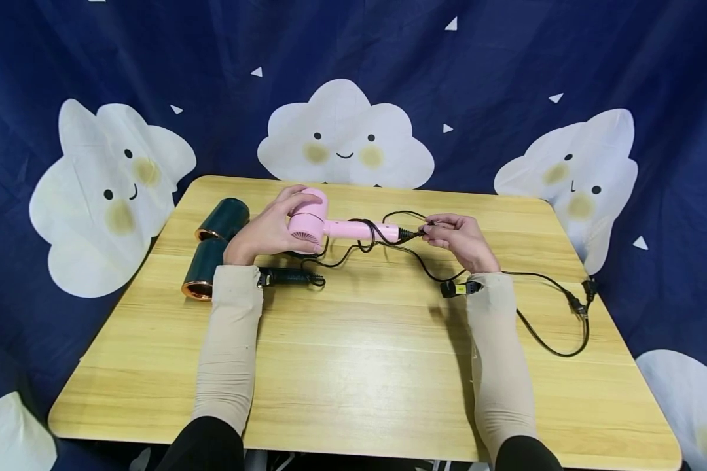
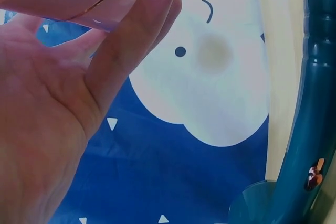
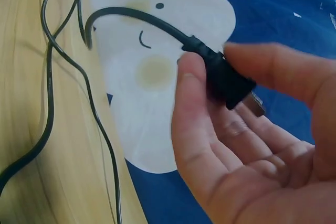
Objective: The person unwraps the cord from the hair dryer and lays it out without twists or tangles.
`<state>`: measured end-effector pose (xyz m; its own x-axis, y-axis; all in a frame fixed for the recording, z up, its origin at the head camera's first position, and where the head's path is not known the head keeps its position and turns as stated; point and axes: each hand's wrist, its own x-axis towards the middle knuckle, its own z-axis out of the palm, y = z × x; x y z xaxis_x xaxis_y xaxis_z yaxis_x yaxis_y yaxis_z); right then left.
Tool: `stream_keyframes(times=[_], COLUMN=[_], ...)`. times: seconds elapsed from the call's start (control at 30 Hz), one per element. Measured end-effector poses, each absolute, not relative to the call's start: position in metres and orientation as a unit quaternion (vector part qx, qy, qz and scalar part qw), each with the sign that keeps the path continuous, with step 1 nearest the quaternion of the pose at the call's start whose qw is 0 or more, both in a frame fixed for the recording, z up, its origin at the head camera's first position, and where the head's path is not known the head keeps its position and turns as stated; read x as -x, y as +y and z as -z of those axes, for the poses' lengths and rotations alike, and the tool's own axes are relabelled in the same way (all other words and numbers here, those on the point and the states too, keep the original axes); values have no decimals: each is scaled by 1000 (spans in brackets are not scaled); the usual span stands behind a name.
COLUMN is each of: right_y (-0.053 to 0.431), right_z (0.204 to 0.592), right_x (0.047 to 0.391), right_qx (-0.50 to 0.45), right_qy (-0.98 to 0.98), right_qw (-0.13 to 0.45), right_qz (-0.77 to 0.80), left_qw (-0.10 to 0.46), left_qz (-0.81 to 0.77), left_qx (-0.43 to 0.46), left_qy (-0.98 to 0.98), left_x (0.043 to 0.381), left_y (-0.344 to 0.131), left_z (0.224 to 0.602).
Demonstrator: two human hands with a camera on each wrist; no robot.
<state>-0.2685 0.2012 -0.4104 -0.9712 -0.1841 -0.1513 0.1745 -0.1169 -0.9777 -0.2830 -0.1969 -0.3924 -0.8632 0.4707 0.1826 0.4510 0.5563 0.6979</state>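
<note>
My left hand (image 1: 268, 229) grips a pink hair dryer (image 1: 359, 229) by its round head, thumb on one side and fingers on the other. The dryer is held above the table with its handle pointing right, and a black cord (image 1: 370, 245) loops round the handle. In the right wrist view, my right hand (image 3: 252, 140) pinches a black plug (image 3: 223, 77) between thumb and fingers, its metal prong sticking out. That hand is just beyond the end of the pink handle. Left of my left hand lie two dark green dryer heads (image 1: 226, 219) with copper rims.
A green dryer handle (image 1: 291, 275) extends right beneath my left wrist. Black cords run across the wooden table (image 1: 365, 366), and two more plugs (image 1: 577, 305) lie near its right edge. A blue curtain (image 1: 359, 39) with white clouds hangs behind.
</note>
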Motion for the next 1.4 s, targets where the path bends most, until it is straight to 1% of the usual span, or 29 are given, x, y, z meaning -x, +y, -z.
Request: stream_keyframes(times=[0.13,0.33,0.47,0.67,0.9,1.07,1.23,1.4], right_y=[200,195,192,189,185,182,177,172], right_z=[411,412,410,408,402,394,384,370], right_x=[269,269,267,267,265,262,259,250], right_qx=[-2,41,49,44,61,74,101,145], right_qy=[645,609,606,613,580,548,502,451], right_qw=[88,23,-13,-40,-65,-102,-136,-146], right_qz=[759,792,794,788,810,827,848,869], left_qw=[21,37,36,43,52,52,56,54], left_qz=[-390,-389,-385,-381,-383,-382,-380,-375], left_qx=[-265,-274,-281,-285,-282,-285,-282,-283], left_qy=[882,879,878,879,878,877,879,881], left_x=[283,284,285,285,286,286,287,289], left_y=[-193,-188,-185,-183,-181,-181,-181,-180], left_z=[393,396,399,400,402,404,405,406])
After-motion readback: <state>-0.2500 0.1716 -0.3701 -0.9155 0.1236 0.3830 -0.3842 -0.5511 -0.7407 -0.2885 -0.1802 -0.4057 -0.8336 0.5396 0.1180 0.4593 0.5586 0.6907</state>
